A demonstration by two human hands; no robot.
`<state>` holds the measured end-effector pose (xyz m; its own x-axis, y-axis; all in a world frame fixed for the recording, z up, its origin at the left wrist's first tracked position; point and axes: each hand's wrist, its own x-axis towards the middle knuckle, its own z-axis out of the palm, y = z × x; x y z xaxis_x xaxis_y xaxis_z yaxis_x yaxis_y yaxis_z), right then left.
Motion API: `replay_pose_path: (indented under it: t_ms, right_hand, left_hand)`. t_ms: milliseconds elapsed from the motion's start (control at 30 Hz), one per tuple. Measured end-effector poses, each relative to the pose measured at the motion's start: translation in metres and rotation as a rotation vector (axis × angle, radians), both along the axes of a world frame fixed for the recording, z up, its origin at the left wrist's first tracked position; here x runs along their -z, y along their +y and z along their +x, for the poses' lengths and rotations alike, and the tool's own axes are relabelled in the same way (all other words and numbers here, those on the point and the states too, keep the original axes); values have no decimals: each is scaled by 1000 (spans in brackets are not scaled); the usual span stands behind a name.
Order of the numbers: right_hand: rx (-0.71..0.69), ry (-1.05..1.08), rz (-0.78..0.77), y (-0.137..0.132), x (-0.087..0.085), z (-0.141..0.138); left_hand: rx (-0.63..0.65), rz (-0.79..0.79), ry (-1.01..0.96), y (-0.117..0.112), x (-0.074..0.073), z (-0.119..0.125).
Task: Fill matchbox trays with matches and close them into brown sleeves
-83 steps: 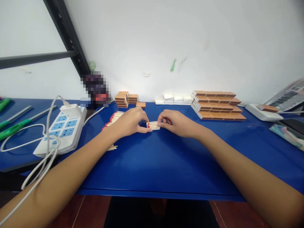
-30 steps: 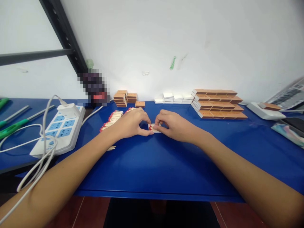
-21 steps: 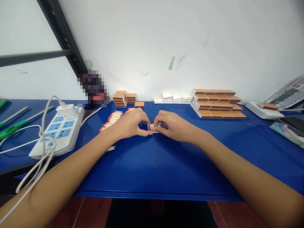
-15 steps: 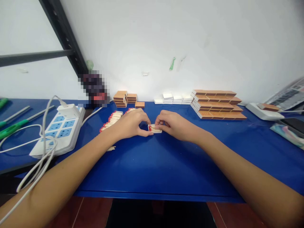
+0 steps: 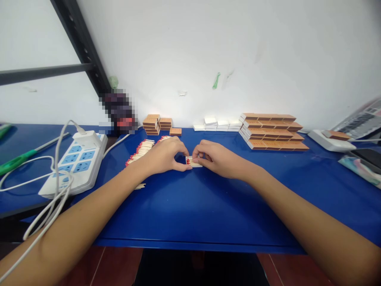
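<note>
A small white matchbox tray (image 5: pixel 197 166) with red-tipped matches (image 5: pixel 189 161) in it lies on the blue table. My left hand (image 5: pixel 168 155) grips the tray's left end, thumb at the near corner and index finger at the far one. Over the right part of the tray, the bent fingers of my right hand (image 5: pixel 212 157) are pressed together on the matches. The fingertips partly cover the tray's contents, so how many matches they touch is hidden. Beyond my left wrist lies a pile of loose matches (image 5: pixel 144 149), partly covered by the forearm.
Brown matchboxes (image 5: pixel 152 124) stand stacked at the back left. White trays (image 5: pixel 217 124) sit along the wall, beside a stepped stack of brown matchboxes (image 5: pixel 272 133). A power strip (image 5: pixel 79 163) with looped cables and a green-handled screwdriver (image 5: pixel 18 162) lie at left.
My right hand has shifted slightly left over the tray, its fingers covering a little more of the matches. My left hand and the tray stay nearly where they were.
</note>
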<state>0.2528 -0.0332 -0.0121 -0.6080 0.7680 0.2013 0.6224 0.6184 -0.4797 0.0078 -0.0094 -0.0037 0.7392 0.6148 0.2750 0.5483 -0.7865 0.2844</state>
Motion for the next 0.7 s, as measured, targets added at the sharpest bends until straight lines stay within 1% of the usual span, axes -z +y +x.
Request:
replay_pose_path:
  t_ms: [267, 533, 600, 700]
  right_hand:
    - [-31, -12, 3, -3, -3, 0]
    - [41, -1, 43, -3, -1, -2]
    - [51, -10, 38, -3, 0, -3]
    - [78, -44, 71, -3, 1, -4]
  left_hand:
    - [12, -12, -17, -1, -1, -1]
    - [8, 3, -7, 0, 0, 0]
    - [3, -4, -4, -1, 0, 1]
    - [2, -7, -2, -1, -1, 0]
